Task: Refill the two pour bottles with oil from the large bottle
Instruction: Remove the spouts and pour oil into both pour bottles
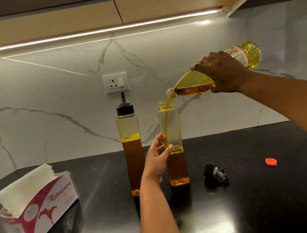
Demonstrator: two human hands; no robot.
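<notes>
My right hand (pixel 223 73) grips the large oil bottle (pixel 193 83) tipped down to the left, its neck just over the open mouth of the right pour bottle (pixel 170 125). A thin stream of oil runs down inside that bottle, which is under half full. My left hand (pixel 158 161) holds this bottle at its left side, fingers curled round it. The left pour bottle (pixel 134 158) stands upright beside it with its black spout cap on, roughly two thirds full. The removed black spout cap (pixel 214 172) lies on the counter to the right, with the red cap (pixel 271 161) further right.
An opened tissue box (pixel 43 207) sits at the left on the black counter (pixel 259 200). A wall socket (pixel 115 82) is on the marble backsplash behind the bottles. Cabinets with a light strip hang overhead.
</notes>
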